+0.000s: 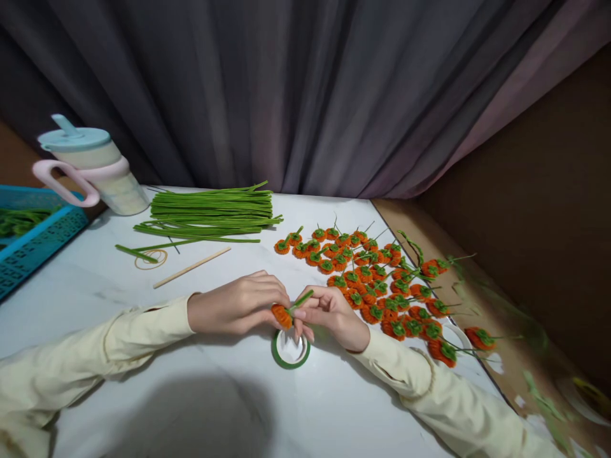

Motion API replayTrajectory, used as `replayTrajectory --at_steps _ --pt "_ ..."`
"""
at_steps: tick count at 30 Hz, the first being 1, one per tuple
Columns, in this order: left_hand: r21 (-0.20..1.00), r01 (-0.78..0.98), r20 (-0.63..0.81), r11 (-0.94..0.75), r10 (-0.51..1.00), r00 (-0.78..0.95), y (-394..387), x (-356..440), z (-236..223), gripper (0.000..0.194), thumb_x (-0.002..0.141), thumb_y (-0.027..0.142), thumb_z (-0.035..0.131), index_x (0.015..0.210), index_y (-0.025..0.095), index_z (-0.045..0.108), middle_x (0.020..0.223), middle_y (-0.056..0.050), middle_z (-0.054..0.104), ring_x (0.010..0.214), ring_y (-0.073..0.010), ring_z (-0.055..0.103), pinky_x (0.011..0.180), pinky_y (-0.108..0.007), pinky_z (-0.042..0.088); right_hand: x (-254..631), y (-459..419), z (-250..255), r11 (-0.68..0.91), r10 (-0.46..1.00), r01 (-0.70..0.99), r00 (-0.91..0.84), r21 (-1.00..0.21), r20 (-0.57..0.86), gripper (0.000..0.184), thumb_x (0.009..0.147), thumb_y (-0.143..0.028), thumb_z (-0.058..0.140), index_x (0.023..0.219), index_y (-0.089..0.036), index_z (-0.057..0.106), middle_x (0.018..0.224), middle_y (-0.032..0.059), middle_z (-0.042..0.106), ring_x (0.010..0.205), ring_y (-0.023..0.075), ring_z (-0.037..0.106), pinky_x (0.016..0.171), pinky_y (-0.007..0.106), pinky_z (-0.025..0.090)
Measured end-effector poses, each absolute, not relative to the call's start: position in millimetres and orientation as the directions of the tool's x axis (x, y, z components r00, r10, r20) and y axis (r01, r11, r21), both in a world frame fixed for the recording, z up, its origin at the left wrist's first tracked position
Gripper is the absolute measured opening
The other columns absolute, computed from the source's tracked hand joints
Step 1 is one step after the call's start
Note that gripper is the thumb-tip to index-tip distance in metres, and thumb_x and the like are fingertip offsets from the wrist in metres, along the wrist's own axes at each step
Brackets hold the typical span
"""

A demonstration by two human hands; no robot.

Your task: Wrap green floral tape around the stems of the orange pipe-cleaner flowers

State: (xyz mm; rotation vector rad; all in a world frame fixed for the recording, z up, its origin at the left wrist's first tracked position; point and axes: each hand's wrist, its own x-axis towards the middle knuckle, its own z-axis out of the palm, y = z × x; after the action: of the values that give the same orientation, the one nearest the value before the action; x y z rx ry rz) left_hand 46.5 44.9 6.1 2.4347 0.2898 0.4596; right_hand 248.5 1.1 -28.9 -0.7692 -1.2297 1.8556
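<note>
A small orange pipe-cleaner pumpkin (pixel 282 316) with a green stem (pixel 304 298) is held between both hands above the table. The fingers of my left hand (pixel 241 303) are closed on its orange body from the left. From the right, the thumb and fingers of my right hand (pixel 329 316) pinch it at the base of the stem, which points up and to the right. Just below the hands lies a roll of green tape (pixel 291 364), its top edge partly covered by fingers. To the right, several similar orange pumpkins (pixel 365 273) with green tops sit in a loose cluster.
Green pipe cleaners (pixel 212 213) lie bundled at the back. Nearer are a wooden stick (pixel 191 267) and a rubber band (pixel 162 255). A lidded tumbler (pixel 107 168) stands back left beside a blue basket (pixel 45 245). The table's right edge borders a brown surface holding scraps.
</note>
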Motion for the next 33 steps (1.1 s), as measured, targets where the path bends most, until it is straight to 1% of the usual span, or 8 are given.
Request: replayTrajectory --at_steps 5,9,14,18,22,25,28,33 --pt "0.831 0.144 0.142 -0.538 0.455 0.879 45 47 9 0.015 0.087 0.024 0.051 0.085 0.014 0.062 0.083 -0.006 0.064 0.078 -0.0154 0.057 0.074 -0.026 0.044 250 -4 -24 -0.057 0.858 -0.127 -0.514 -0.990 0.017 0.019 0.079 -0.030 0.063 0.074 -0.013 0.055 0.060 0.0041 0.065 0.042 0.0077 0.051 0.043 0.020 0.042" --pt "0.956 0.219 -0.093 -0.195 0.505 0.858 49 47 9 0.014 0.082 0.028 0.058 0.083 0.014 0.063 0.080 -0.003 0.066 0.071 -0.0121 0.058 0.067 -0.021 0.044 252 -8 -21 0.317 0.855 0.117 -0.465 -0.941 0.230 0.012 0.084 -0.025 0.055 0.078 -0.015 0.058 0.063 0.0047 0.067 0.047 0.0103 0.057 0.047 0.021 0.047" --pt "0.965 0.217 -0.258 0.145 0.419 0.871 54 48 4 0.025 0.081 0.038 0.060 0.083 0.013 0.063 0.078 -0.004 0.067 0.069 -0.0131 0.057 0.064 -0.022 0.042 255 -6 -30 0.783 0.615 0.332 -0.542 -0.526 0.572 0.016 0.088 -0.014 0.042 0.093 -0.015 0.057 0.066 0.0064 0.064 0.058 0.0138 0.059 0.054 0.024 0.046" --pt "0.934 0.174 -0.274 0.311 0.314 0.909 52 48 2 0.034 0.081 0.045 0.058 0.076 0.011 0.063 0.072 -0.006 0.066 0.064 -0.0135 0.054 0.063 -0.025 0.041 256 -5 -43 0.878 0.457 0.423 -0.598 -0.225 0.659 0.016 0.089 -0.011 0.040 0.097 -0.012 0.054 0.061 0.0065 0.060 0.053 0.0149 0.054 0.051 0.027 0.042" --pt "0.937 0.107 -0.235 0.334 0.371 0.898 55 48 -5 0.036 0.078 0.048 0.062 0.080 0.012 0.058 0.062 -0.004 0.064 0.058 -0.0123 0.051 0.059 -0.024 0.039 251 -8 -45 0.730 0.682 0.373 -0.442 -0.573 0.582 0.015 0.089 -0.017 0.042 0.092 -0.014 0.056 0.067 0.0075 0.064 0.056 0.0139 0.057 0.052 0.025 0.045" --pt "0.951 0.009 -0.175 0.309 0.513 0.841 64 46 -18 0.037 0.075 0.048 0.065 0.080 0.012 0.057 0.065 -0.005 0.064 0.059 -0.0129 0.053 0.059 -0.024 0.038 246 -6 -44 0.263 0.924 0.143 -0.322 -0.954 0.206 0.015 0.087 -0.029 0.050 0.082 -0.016 0.056 0.067 0.0045 0.066 0.050 0.0105 0.056 0.051 0.023 0.047" --pt "0.938 -0.098 -0.157 0.332 0.661 0.734 76 44 -33 0.034 0.075 0.043 0.065 0.076 0.011 0.056 0.071 -0.007 0.064 0.064 -0.0145 0.056 0.059 -0.025 0.039 244 0 -46 -0.109 0.923 -0.136 -0.381 -0.985 -0.050 0.024 0.079 -0.037 0.062 0.081 -0.013 0.057 0.062 0.0031 0.065 0.044 0.0089 0.054 0.046 0.022 0.045" --pt "0.921 -0.130 -0.187 0.367 0.710 0.679 83 44 -42 0.028 0.078 0.037 0.064 0.077 0.010 0.056 0.073 -0.007 0.063 0.066 -0.0134 0.057 0.060 -0.024 0.039 247 8 -47 -0.233 0.892 -0.244 -0.438 -0.941 -0.108 0.028 0.072 -0.035 0.070 0.081 -0.010 0.062 0.060 0.0041 0.065 0.042 0.0077 0.053 0.044 0.020 0.042"
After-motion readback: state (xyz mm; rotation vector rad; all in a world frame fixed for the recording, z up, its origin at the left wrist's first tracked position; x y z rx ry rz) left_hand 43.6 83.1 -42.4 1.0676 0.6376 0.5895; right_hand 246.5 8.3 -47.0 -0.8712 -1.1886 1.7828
